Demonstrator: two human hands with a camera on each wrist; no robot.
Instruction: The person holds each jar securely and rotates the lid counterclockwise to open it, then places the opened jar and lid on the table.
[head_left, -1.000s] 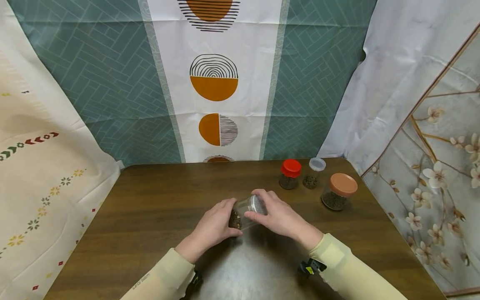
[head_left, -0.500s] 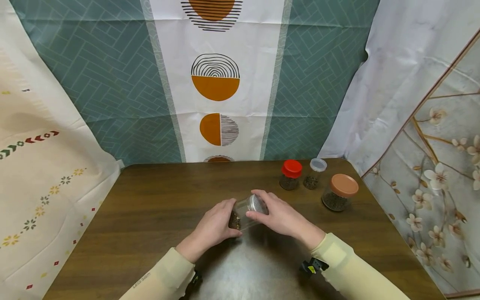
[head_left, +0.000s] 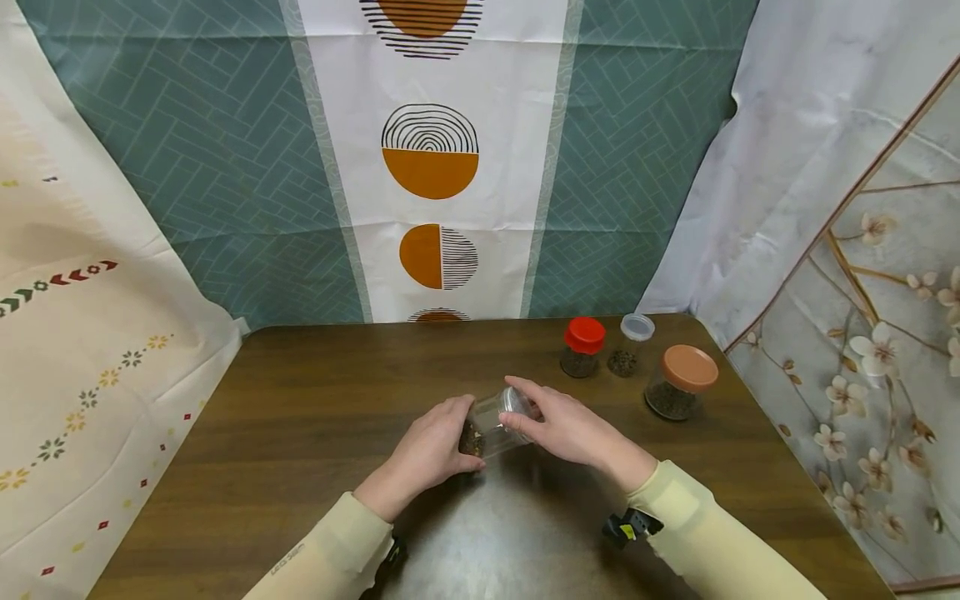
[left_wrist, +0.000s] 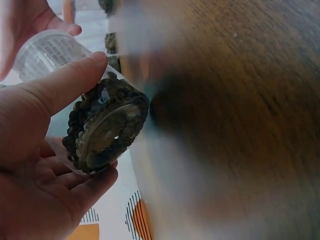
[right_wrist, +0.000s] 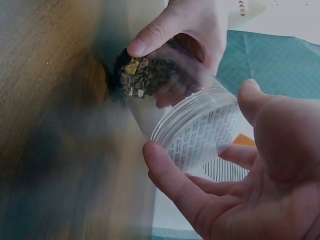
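A clear plastic jar [head_left: 489,422] lies tilted between both hands just above the brown table [head_left: 300,400]. Dark granules [left_wrist: 105,131] fill its bottom end. My left hand [head_left: 459,433] grips that bottom end, thumb [left_wrist: 70,80] on top and fingers [left_wrist: 90,186] below. My right hand [head_left: 522,410] curls round the clear lid [right_wrist: 200,131], thumb [right_wrist: 272,125] on one side and a finger [right_wrist: 170,175] on the other. In the right wrist view the granules [right_wrist: 145,75] sit under the left thumb [right_wrist: 150,41].
Three closed jars with dark contents stand at the table's back right: a red-lidded one [head_left: 582,347], a small clear-lidded one [head_left: 628,344] and a wider brown-lidded one [head_left: 678,382]. Patterned cloths hang behind and at both sides.
The right hand's fingers have shifted slightly round the lid. The jar and the left hand stay where they were.
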